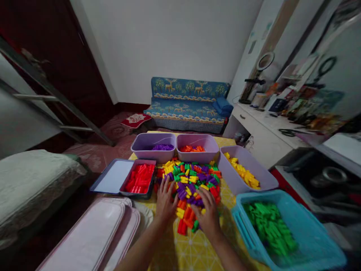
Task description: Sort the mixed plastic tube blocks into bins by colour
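A mixed pile of plastic building blocks (184, 178) in red, orange, yellow, green and purple lies on a yellow patterned tablecloth (187, 256). My left hand (166, 201) rests at the pile's left side, fingers apart and touching the blocks. On the right, my right hand (208, 212) reaches over the near part with its fingers spread. Neither hand visibly grips a block. Between them lie orange, red and yellow blocks. Left of the pile, red blocks (138, 178) fill a box (151, 192) with its lid (113, 177) opened out.
Behind the pile stand a lilac bin (141, 152) with purple blocks and another lilac bin (210, 145) with orange ones. A third lilac bin (262, 175) holds yellow blocks. A turquoise basket (313, 229) with green blocks sits near right; white trays (90, 229) are stacked near left.
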Available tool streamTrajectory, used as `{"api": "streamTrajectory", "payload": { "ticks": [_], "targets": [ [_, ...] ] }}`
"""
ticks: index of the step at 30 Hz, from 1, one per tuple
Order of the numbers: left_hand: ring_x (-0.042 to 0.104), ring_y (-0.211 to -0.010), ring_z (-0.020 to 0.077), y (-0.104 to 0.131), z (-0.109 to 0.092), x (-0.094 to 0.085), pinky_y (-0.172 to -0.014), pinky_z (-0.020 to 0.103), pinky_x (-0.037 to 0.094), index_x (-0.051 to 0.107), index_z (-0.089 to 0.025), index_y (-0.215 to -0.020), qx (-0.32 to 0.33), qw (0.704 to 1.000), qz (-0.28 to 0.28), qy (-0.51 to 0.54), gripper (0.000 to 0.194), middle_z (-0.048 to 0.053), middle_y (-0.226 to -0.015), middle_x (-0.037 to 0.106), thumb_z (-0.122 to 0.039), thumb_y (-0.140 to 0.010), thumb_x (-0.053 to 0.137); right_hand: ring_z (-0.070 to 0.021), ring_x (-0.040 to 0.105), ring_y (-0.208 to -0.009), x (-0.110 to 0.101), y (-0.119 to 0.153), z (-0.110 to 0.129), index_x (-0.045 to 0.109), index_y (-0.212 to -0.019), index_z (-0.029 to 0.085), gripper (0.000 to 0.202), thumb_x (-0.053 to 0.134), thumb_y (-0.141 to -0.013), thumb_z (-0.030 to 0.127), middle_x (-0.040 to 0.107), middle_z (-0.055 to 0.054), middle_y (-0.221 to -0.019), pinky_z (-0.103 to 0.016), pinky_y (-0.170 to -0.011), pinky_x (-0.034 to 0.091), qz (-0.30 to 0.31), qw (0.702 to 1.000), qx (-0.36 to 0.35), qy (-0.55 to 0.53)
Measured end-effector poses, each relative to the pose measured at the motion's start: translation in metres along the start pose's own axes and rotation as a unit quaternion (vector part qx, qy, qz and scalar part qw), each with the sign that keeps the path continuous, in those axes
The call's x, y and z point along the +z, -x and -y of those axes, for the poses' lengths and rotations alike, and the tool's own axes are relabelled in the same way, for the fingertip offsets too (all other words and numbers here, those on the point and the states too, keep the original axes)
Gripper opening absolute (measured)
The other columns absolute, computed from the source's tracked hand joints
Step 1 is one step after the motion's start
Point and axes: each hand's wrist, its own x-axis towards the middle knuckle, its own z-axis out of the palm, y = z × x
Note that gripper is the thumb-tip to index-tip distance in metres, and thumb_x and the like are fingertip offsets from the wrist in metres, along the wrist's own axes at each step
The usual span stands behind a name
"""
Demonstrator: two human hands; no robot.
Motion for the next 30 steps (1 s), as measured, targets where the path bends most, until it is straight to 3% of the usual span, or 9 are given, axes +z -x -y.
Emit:
{"api": "streamTrajectory", "payload": {
  "ticks": [3,6,9,13,18,21,24,27,30],
  "targets": [
    [0.019,-0.149,0.0307,0.001,0.001,0.002,-0.116,0.055,0.031,0.049,-0.022,-0.138,0.004,1.0,-0.007,0.008,0.049,0.01,-0.159,0.03,-0.025,-0.089,0.054,-0.0335,0.023,-0.146,0.007,0.037,0.028,0.041,-0.145,0.03,0.083,0.077,-0.071,0.041,0.029,-0.008,-0.159,-0.057,-0.115,0.027,0.117,0.99,-0.074,0.037],
    [0.02,-0.149,0.0306,0.001,0.0,0.001,-0.116,0.054,0.032,0.05,-0.023,-0.137,0.003,1.0,-0.009,0.01,0.05,0.009,-0.159,0.031,-0.025,-0.087,0.056,-0.038,0.013,-0.148,0.016,0.042,0.029,0.035,-0.149,0.032,0.097,0.081,-0.065,0.05,0.018,-0.009,-0.163,-0.062,-0.115,0.02,0.138,0.983,-0.074,0.094],
    [0.022,-0.149,0.0301,0.0,-0.003,-0.002,-0.117,0.052,0.032,0.049,-0.023,-0.138,-0.003,1.0,-0.011,0.008,0.051,0.008,-0.16,0.029,-0.024,-0.087,0.056,-0.0378,0.012,-0.148,0.024,0.014,0.008,0.035,-0.148,0.029,0.086,0.074,-0.074,0.051,0.018,-0.013,-0.162,-0.064,-0.115,0.017,0.085,0.986,-0.028,0.14],
    [0.021,-0.149,0.0306,0.0,-0.004,-0.003,-0.116,0.053,0.032,0.048,-0.023,-0.139,-0.001,1.0,-0.013,0.006,0.052,0.008,-0.159,0.031,-0.023,-0.087,0.055,-0.0338,0.017,-0.148,0.034,-0.037,-0.012,0.046,-0.142,0.024,0.065,0.064,-0.084,0.049,0.025,-0.015,-0.16,-0.058,-0.115,0.02,0.059,0.986,0.038,0.152],
    [0.023,-0.148,0.0311,0.0,-0.001,0.001,-0.115,0.055,0.034,0.045,-0.023,-0.141,0.005,1.0,-0.018,0.002,0.055,0.009,-0.158,0.033,-0.023,-0.087,0.055,-0.0334,0.03,-0.142,0.057,-0.082,-0.003,0.042,-0.143,0.018,0.065,0.055,-0.088,0.049,0.039,-0.019,-0.151,-0.057,-0.112,0.026,0.048,0.983,0.15,0.098],
    [0.022,-0.149,0.0304,0.0,-0.001,0.001,-0.116,0.054,0.032,0.046,-0.024,-0.141,0.006,1.0,-0.014,0.004,0.055,0.008,-0.158,0.032,-0.021,-0.087,0.054,-0.0337,0.03,-0.142,0.058,-0.087,0.008,0.037,-0.145,0.017,0.068,0.052,-0.088,0.05,0.039,-0.02,-0.15,-0.057,-0.111,0.028,0.02,0.986,0.156,0.06],
    [0.021,-0.149,0.0302,0.0,-0.002,-0.001,-0.116,0.054,0.032,0.046,-0.023,-0.141,0.004,1.0,-0.013,0.008,0.055,0.008,-0.158,0.032,-0.019,-0.086,0.053,-0.0329,0.019,-0.147,0.038,-0.061,0.014,0.032,-0.148,0.017,0.068,0.047,-0.091,0.051,0.03,-0.018,-0.156,-0.058,-0.113,0.025,-0.043,0.99,0.115,0.068],
    [0.021,-0.149,0.0308,0.001,-0.002,-0.001,-0.116,0.055,0.033,0.047,-0.023,-0.14,0.0,1.0,-0.014,0.012,0.054,0.009,-0.157,0.033,-0.021,-0.087,0.053,-0.0357,0.017,-0.147,0.013,-0.006,0.011,0.028,-0.149,0.015,0.077,0.046,-0.09,0.06,0.026,-0.021,-0.158,-0.06,-0.112,0.026,-0.096,0.982,0.124,0.103],
    [0.021,-0.149,0.0316,0.001,-0.001,0.0,-0.116,0.055,0.033,0.048,-0.023,-0.139,-0.009,1.0,-0.007,0.017,0.052,0.009,-0.157,0.033,-0.023,-0.087,0.054,-0.0421,0.02,-0.145,-0.002,0.054,-0.003,0.026,-0.15,0.009,0.087,0.043,-0.087,0.068,0.025,-0.028,-0.155,-0.062,-0.108,0.029,-0.071,0.971,0.158,0.164]
  ]
}}
